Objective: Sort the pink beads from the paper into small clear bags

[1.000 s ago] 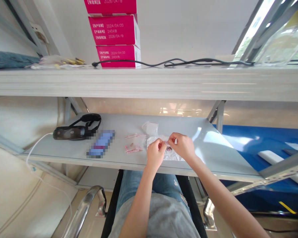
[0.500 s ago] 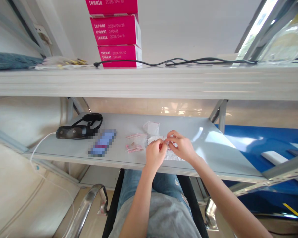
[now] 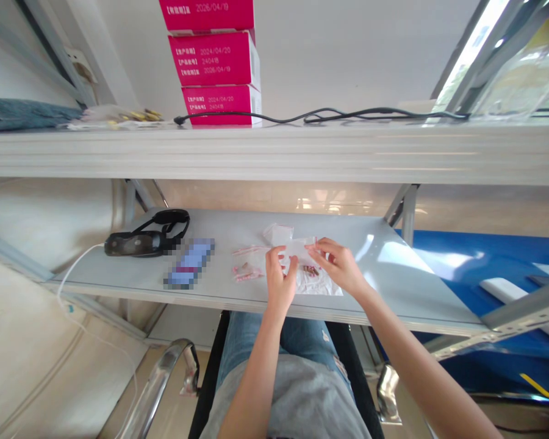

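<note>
A small clear zip bag (image 3: 301,246) is between my two hands, its upper edge pinched at the right corner by my right hand (image 3: 341,265). My left hand (image 3: 280,280) is at the bag's lower left, thumb and fingers apart. Below them a larger clear plastic bag (image 3: 324,285) lies flat, with small reddish-brown pieces (image 3: 311,271) on or in it; I cannot tell which. To the left rests a zip bag with pink edging (image 3: 251,259) and small pinkish items inside. Another small clear bag (image 3: 278,233) lies behind my left hand.
A phone (image 3: 190,263), blurred out, and a black headset (image 3: 141,242) with a white cable lie left on the grey shelf (image 3: 229,222). Above runs a thick upper shelf (image 3: 274,152) carrying stacked pink boxes (image 3: 215,59) and a black cable (image 3: 366,113).
My hands have moved apart from a close pinch. My left hand has opened and shifted slightly left. The small zip bag and the reddish-brown pieces now show between and below them.
</note>
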The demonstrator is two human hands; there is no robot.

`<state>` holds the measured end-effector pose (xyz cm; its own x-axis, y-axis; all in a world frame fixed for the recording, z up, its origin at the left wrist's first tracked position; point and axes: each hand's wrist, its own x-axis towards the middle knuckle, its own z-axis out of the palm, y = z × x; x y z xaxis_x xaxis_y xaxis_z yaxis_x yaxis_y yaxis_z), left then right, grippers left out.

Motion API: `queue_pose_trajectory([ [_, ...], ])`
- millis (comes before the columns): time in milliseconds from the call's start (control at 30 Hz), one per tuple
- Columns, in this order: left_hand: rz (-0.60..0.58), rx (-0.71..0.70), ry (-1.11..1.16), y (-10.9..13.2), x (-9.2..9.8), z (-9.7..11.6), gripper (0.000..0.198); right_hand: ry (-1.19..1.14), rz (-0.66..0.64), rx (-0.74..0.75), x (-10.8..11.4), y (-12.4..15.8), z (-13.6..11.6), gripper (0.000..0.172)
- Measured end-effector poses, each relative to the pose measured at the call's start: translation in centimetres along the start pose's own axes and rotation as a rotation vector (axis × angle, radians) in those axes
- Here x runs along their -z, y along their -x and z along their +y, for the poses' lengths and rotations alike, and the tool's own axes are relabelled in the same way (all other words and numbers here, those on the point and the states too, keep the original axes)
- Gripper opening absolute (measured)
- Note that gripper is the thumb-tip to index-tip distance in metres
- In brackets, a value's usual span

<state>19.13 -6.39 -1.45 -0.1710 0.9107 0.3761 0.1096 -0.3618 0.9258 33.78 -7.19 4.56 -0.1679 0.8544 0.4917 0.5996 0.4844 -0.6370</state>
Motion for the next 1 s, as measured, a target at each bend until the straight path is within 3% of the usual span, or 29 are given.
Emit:
queue_pose_trajectory([
  [67, 0.036, 0.139, 0.137, -0.3, -0.1, -0.8, 0.038, -0.085, 0.049, -0.023, -0.1, -0.1, 0.3, 0.034],
  [200, -0.067, 0.343, 0.392, -0.6, 0.2, -1.1, 0.039, -0.247, 0.128, -0.158, -0.9, -0.3, 1.2, 0.038],
  [333, -0.011, 0.295, 0.398, -0.5, 0.5, -0.7, 0.03, -0.448, 0.159, -0.342, -1.8, -0.2, 2.2, 0.042],
  [533, 0.084, 0.263, 0.362, -0.6, 0.7, -0.5, 0.029, -0.561, 0.185, -0.463, -2.4, 0.0, 2.4, 0.047],
  [767, 0.097, 0.183, 0.271, -0.7, 1.3, 0.2, 0.032, -0.713, 0.009, -0.484, -3.2, 0.6, 2.2, 0.049],
  [1000, -0.051, 0.131, 0.387, -0.4, 1.1, 1.5, 0.03, -1.21, 0.055, -0.636, -5.0, 0.7, 4.2, 0.035],
])
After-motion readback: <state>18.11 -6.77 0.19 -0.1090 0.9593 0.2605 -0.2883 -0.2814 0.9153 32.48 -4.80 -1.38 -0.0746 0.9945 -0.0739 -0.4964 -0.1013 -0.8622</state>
